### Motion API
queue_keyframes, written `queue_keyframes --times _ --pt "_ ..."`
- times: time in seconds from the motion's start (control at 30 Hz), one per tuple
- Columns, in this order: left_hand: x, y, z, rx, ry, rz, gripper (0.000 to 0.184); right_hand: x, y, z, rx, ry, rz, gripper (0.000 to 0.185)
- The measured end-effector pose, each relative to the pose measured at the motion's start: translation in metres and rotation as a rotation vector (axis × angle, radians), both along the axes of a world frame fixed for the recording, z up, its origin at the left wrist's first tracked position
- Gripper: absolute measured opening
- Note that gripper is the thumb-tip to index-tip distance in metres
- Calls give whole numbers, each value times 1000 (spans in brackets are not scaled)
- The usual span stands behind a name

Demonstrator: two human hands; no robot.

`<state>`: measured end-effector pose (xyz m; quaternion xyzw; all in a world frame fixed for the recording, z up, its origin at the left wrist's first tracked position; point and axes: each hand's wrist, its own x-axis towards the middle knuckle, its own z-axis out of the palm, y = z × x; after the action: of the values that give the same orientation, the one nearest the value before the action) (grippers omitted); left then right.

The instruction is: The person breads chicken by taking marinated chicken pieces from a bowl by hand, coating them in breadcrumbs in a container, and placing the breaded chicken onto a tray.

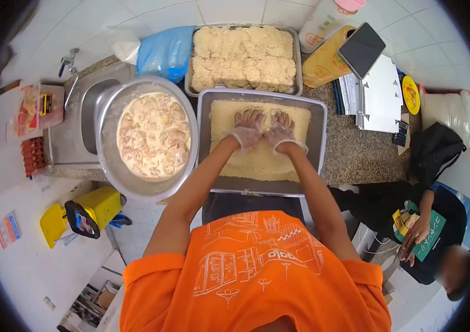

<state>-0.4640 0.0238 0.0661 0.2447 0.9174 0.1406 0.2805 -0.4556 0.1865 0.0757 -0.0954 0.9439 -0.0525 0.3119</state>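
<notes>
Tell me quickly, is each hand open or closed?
Left hand: open, palm down on the crumbs; anything beneath it is hidden.
Right hand: open, palm down on the same crumbs; anything beneath is hidden too.

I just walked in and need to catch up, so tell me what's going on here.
A person in an orange shirt has the left hand and right hand, both in clear gloves, down in pale crumbs in a gray tray. Whether anything lies under them can't be seen. To the left, a large metal bowl holds pieces in a creamy coating; behind the gray tray, another tray is filled with crumb-covered pieces. Another person is off to the right.
</notes>
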Motion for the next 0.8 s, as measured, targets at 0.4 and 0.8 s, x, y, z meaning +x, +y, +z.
queue_keyframes --times 0.4,0.8 --pt "17 -54 57 -6 -47 176 39 36 39 74 -181 108 -238 47" --pt "29 -40 154 87 -78 108 50 63 49 119 -398 540 -120 46"
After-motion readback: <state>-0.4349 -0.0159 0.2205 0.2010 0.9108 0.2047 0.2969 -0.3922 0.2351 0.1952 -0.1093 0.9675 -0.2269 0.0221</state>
